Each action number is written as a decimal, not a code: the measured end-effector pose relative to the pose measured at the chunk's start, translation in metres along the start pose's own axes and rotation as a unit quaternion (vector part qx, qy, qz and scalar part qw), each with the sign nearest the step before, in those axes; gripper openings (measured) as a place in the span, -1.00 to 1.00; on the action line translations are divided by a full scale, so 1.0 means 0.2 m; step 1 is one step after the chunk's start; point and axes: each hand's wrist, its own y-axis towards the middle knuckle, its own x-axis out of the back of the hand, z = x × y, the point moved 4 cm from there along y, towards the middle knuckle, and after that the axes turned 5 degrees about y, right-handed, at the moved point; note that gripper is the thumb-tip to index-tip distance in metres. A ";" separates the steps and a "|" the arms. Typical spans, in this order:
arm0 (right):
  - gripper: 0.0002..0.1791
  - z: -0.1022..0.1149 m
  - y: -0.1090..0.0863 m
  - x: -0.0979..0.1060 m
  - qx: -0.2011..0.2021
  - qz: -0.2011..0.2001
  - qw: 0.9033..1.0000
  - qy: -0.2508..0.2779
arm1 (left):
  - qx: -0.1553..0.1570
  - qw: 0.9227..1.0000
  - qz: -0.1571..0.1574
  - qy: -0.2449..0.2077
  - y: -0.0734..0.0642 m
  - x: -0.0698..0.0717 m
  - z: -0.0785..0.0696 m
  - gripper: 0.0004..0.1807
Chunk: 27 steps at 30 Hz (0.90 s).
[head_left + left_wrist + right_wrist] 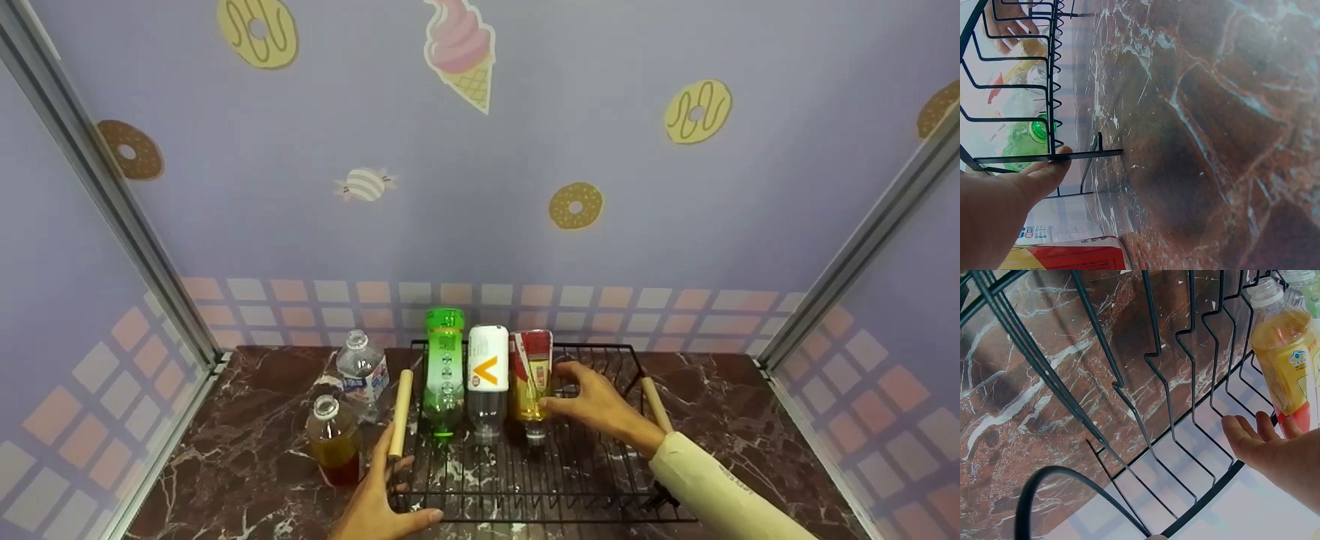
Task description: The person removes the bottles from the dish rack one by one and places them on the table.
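Note:
My left hand (pixel 379 502) holds the front left corner of a black wire rack (pixel 600 495), with the thumb along its front and fingers by the wooden handle (pixel 402 412). My right hand (pixel 600 405) is beside a yellow bottle with a red end (pixel 532 367), its thumb and fingertips right at the bottle's right side. In the right wrist view those fingers are extended by the bottle (pixel 1283 360). Left of it in the rack stand a white-labelled bottle (pixel 487 360) and a green bottle (pixel 444 367). All three are neck down.
Outside the rack, to its left, stand a bottle of amber drink (pixel 335 446) and a clear bottle with a blue label (pixel 364 375). A second wooden handle (pixel 655 405) is on the rack's right side. Patterned walls (pixel 480 247) enclose the dark marbled tabletop (pixel 232 427).

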 end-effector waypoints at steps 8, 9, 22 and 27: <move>-0.16 -0.01 0.03 -0.05 -0.006 0.000 1.000 0.004 | -0.002 1.000 -0.006 -0.008 0.00 0.01 0.00 0.43; -0.15 -0.01 0.04 -0.06 -0.010 -0.002 1.000 0.001 | -0.001 1.000 -0.005 -0.008 0.00 0.01 0.00 0.43; -0.09 -0.04 0.06 -0.09 -0.019 0.000 1.000 0.005 | 0.009 1.000 -0.003 -0.014 0.00 0.00 0.00 0.42; -0.15 -0.04 0.06 -0.09 -0.018 0.008 1.000 0.022 | 0.004 1.000 -0.003 -0.014 0.00 0.00 0.00 0.42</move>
